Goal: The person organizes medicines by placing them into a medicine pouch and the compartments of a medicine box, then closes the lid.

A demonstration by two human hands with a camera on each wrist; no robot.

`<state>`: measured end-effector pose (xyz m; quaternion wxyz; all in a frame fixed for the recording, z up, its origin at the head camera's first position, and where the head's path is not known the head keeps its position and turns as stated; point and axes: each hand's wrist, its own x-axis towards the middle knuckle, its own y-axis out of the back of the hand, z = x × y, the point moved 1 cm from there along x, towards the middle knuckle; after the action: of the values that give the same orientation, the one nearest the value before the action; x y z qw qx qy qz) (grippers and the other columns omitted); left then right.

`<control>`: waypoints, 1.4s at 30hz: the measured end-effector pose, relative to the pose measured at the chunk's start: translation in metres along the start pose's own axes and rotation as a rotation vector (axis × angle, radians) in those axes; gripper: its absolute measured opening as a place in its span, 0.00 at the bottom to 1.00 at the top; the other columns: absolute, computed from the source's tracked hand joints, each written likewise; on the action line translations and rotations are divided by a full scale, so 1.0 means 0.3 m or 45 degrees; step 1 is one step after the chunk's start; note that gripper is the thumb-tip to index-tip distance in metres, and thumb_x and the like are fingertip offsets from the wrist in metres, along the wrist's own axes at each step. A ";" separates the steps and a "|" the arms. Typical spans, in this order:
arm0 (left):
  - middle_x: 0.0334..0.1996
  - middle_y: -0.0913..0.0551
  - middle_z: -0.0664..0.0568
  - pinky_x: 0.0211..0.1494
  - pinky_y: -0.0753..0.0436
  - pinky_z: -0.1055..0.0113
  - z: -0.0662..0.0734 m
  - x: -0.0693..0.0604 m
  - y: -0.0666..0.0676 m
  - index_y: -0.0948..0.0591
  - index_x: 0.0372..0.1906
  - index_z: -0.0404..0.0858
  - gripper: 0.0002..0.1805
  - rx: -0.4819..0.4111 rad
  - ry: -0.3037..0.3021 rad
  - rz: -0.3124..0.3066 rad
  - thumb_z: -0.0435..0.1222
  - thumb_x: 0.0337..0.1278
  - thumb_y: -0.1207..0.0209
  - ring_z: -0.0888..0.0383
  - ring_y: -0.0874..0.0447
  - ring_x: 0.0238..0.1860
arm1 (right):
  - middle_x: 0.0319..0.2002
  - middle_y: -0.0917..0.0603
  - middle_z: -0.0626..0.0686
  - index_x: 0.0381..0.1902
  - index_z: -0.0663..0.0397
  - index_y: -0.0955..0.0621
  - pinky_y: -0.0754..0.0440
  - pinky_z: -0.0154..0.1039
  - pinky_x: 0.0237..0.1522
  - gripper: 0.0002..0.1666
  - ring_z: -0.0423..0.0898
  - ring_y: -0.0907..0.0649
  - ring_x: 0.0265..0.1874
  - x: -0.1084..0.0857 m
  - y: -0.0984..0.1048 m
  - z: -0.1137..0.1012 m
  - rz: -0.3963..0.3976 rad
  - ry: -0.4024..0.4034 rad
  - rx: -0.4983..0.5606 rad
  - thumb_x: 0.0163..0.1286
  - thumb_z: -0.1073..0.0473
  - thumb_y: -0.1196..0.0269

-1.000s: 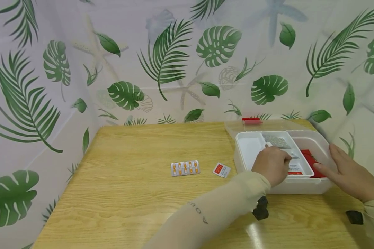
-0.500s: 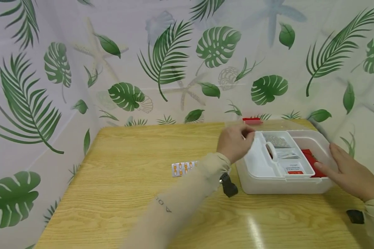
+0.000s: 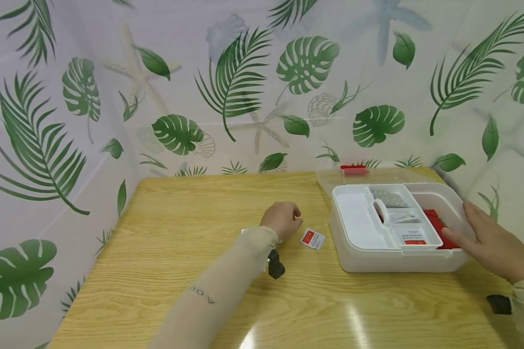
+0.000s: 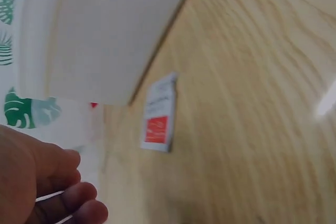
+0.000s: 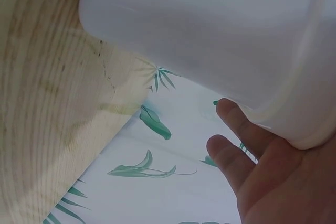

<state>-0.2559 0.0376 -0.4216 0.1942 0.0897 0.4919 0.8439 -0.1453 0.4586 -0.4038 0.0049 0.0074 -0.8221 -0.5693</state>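
Observation:
My left hand (image 3: 281, 218) hovers over the table left of the box, its fingers loosely bent. Nothing shows between them in the left wrist view. Under that hand and sleeve lies a blister pack of capsules, mostly hidden, with only a corner of the blister pack (image 3: 244, 230) showing. Just right of the hand is a small white and red sachet (image 3: 312, 239), flat on the wood. On the right side, my right hand (image 3: 493, 242) holds the wall of a translucent white medicine box (image 3: 371, 260), thumb over the rim and fingers outside.
A white tray (image 3: 353, 218) with a carrying handle (image 3: 382, 212) sits in the box, with small packets in its compartments. A red packet (image 3: 438, 228) lies beside the tray. The clear lid (image 3: 332, 179) leans back, open, near the leaf-patterned backdrop (image 3: 253, 97).
My left hand has come out of the box's tray and moved left, past the sachet, to above the blister pack. The right hand has stayed on the box.

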 end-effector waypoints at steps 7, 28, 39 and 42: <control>0.39 0.15 0.58 0.42 0.20 0.68 -0.022 0.029 -0.056 0.14 0.44 0.44 0.10 0.131 -0.036 -0.027 0.41 0.64 0.41 0.62 0.19 0.39 | 0.72 0.62 0.73 0.73 0.66 0.67 0.49 0.76 0.56 0.59 0.76 0.50 0.66 0.002 0.001 -0.004 0.001 -0.007 0.000 0.69 0.37 0.47; 0.30 0.15 0.62 0.33 0.22 0.70 0.038 0.065 -0.125 0.12 0.34 0.49 0.05 0.231 0.110 -0.053 0.43 0.57 0.36 0.64 0.20 0.32 | 0.72 0.62 0.73 0.73 0.64 0.67 0.48 0.77 0.55 0.59 0.76 0.49 0.65 -0.001 0.000 -0.005 0.005 -0.018 -0.009 0.69 0.36 0.47; 0.30 0.15 0.60 0.36 0.20 0.69 0.038 0.063 -0.140 0.12 0.33 0.46 0.06 0.140 0.138 -0.064 0.41 0.59 0.37 0.62 0.18 0.33 | 0.72 0.62 0.72 0.73 0.64 0.67 0.48 0.77 0.56 0.59 0.76 0.50 0.66 -0.012 -0.002 -0.005 0.011 -0.020 -0.001 0.69 0.36 0.47; 0.32 0.14 0.59 0.38 0.20 0.69 0.034 0.067 -0.147 0.12 0.34 0.45 0.06 0.124 0.161 -0.090 0.40 0.61 0.38 0.62 0.18 0.34 | 0.72 0.62 0.72 0.73 0.64 0.67 0.49 0.77 0.56 0.58 0.76 0.50 0.66 -0.014 -0.002 -0.005 0.009 -0.019 0.003 0.69 0.36 0.47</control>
<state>-0.2600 0.0733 -0.4554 0.1878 0.0282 0.5464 0.8157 -0.1412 0.4570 -0.4039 0.0006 0.0003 -0.8227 -0.5684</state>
